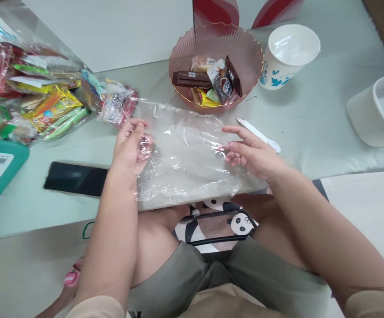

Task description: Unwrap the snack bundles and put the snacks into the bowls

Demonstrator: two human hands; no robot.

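Note:
A clear plastic bag [185, 154] is spread between my two hands above the table's front edge, with nothing visible inside. My left hand [130, 145] pinches its left side between thumb and fingers. At the right side, my right hand [250, 152] has its thumb and fingers on the film, the index finger stretched out along the upper corner. Just behind that hand lies a white cutter [260, 134]. Beyond the bag stands a pink ribbed glass bowl [183, 53] with several wrapped snacks [192, 79] in it.
Bags of packaged snacks [53, 106] fill the back left, near a green container [3, 168]. A black phone [76, 178] lies by my left forearm. Two white paper cups [286, 53] [370, 115] stand at the right. A panda-print item [218, 225] is between my legs.

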